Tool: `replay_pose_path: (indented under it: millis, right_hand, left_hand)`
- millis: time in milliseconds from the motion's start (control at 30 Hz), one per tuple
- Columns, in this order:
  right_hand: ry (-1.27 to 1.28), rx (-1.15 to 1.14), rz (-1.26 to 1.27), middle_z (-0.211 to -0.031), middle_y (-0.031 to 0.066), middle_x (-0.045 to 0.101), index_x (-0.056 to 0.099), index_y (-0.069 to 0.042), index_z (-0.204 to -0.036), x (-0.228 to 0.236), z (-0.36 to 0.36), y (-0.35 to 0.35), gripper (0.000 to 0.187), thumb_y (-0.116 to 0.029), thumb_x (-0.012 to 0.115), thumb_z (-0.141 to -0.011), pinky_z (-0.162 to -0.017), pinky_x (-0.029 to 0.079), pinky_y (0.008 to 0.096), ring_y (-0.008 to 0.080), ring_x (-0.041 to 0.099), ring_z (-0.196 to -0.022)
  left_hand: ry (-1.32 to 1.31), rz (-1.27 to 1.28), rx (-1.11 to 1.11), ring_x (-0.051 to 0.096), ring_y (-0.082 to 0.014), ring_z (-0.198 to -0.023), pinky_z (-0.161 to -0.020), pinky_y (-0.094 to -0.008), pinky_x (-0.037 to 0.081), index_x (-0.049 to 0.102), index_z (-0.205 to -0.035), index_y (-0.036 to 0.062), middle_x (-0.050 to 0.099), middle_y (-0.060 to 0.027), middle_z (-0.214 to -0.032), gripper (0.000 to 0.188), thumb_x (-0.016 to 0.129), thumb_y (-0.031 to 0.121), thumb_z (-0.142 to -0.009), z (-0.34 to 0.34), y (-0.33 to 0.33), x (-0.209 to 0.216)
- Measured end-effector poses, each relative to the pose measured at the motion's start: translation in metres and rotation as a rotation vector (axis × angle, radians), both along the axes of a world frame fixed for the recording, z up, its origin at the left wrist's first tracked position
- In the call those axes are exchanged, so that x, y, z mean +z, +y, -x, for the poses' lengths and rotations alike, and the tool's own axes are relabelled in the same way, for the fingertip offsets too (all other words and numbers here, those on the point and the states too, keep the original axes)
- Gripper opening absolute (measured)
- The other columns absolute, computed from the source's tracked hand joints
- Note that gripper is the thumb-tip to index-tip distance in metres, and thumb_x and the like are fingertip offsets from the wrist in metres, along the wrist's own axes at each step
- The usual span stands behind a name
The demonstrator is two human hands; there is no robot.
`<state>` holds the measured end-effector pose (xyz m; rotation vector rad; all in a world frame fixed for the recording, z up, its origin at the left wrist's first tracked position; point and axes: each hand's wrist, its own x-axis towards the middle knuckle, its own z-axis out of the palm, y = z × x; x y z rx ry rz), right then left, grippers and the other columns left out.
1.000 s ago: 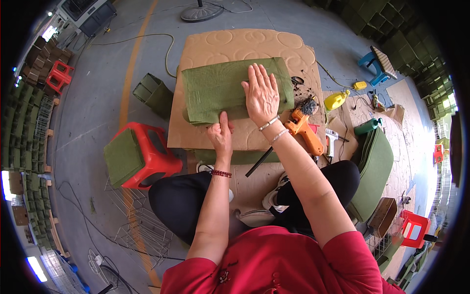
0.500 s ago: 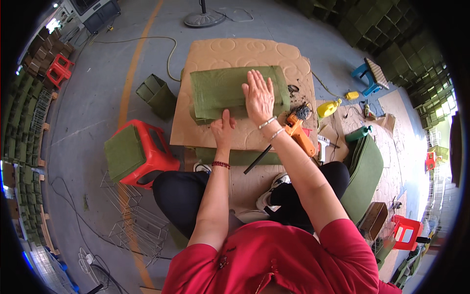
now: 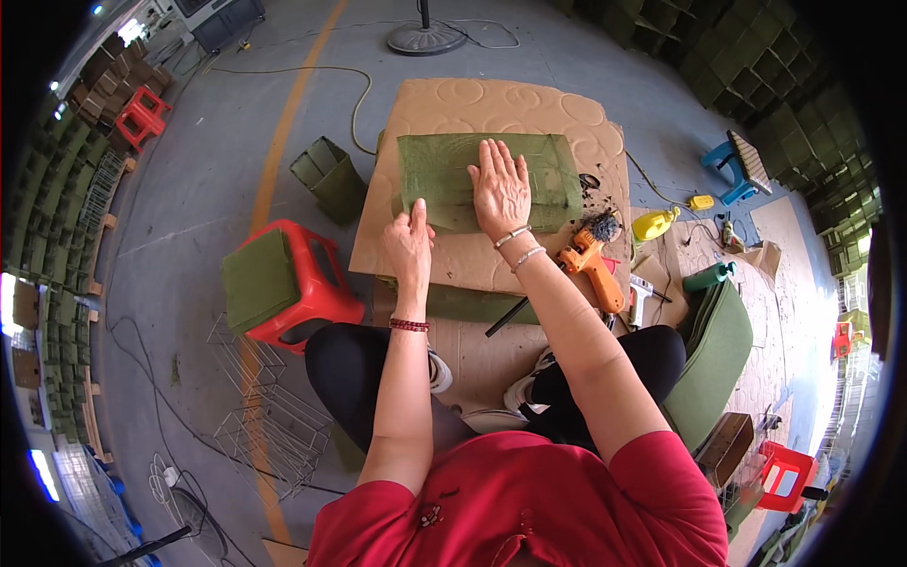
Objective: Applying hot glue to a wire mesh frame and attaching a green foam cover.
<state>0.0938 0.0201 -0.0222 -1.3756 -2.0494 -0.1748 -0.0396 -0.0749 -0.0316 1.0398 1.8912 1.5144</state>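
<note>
In the head view, the green cloth (image 3: 439,180) lies on the middle of the cardboard (image 3: 510,97), its long axis running left to right across it, with neither end clearly a front. It looks light, soft, hardly slippery or fragile; the short edges seem the best hold. The right hand (image 3: 502,194) presses flat, fingers nearly together. The left hand (image 3: 408,246), at the cardboard's near-left edge, has its thumb on the cloth, fingers curled; whether they pinch it, I cannot tell.

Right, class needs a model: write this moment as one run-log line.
left hand: at near-left corner of green fabric | right hand: flat on top | surface: cardboard | nearby: orange glue gun
</note>
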Motion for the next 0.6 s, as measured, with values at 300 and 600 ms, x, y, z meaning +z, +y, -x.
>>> replay_pose_path:
  millis: [300, 600]
  right_hand:
    - [0.047, -0.001, 0.008, -0.143, 0.0149, 0.052, 0.049, -0.001, -0.137, -0.006, 0.0, 0.002, 0.047, -0.031, 0.046, -0.101, -0.116, 0.027, 0.0501, 0.0296, 0.04, -0.139]
    - [0.044, -0.004, 0.026, -0.144, 0.0152, 0.051, 0.048, 0.0, -0.137, -0.004, -0.003, 0.003, 0.046, -0.028, 0.047, -0.101, -0.117, 0.026, 0.0492, 0.0301, 0.039, -0.14]
  left_hand:
    - [0.495, 0.037, -0.029, 0.057, -0.0198, -0.048, -0.05, -0.0384, 0.042, 0.059, -0.064, 0.001, 0.057, -0.0086, -0.051, 0.055, 0.057, 0.045, -0.097, 0.029, -0.001, 0.011]
    - [0.252, -0.016, -0.004, 0.048, -0.0232, -0.048, -0.054, -0.0423, 0.037, 0.05, -0.062, -0.0004, 0.05, -0.0108, -0.05, 0.051, 0.056, 0.035, -0.098, 0.018, -0.015, 0.008]
